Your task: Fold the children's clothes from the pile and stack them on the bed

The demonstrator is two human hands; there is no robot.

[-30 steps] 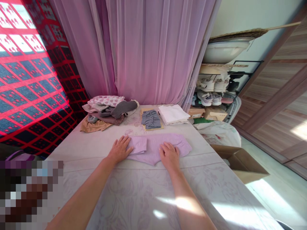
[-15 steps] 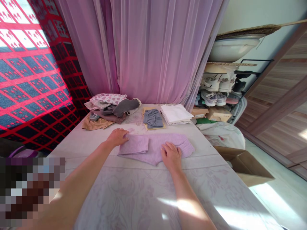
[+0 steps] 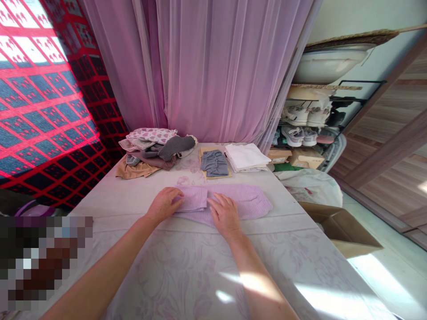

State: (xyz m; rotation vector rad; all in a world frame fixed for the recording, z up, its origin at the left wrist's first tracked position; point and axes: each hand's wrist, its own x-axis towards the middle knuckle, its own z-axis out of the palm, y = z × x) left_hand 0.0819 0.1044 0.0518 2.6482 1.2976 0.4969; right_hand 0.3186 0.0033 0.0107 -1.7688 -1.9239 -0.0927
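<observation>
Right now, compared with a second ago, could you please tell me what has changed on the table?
The right hand has slid left across the lilac ribbed garment to the edge of its folded-over flap. The left hand, after reaching farther forward, has come back onto the flap's left end. The clothes pile, grey ruched garment and white folded stack stayed put.

Clothes pile (image 3: 150, 151) L of prob. folded tee (image 3: 246, 157), on table (image 3: 133, 195).

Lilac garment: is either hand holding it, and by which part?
Neither hand is gripping it. The left hand and right hand both rest flat on the lilac garment, the left on its folded flap, the right mid-garment.
</observation>
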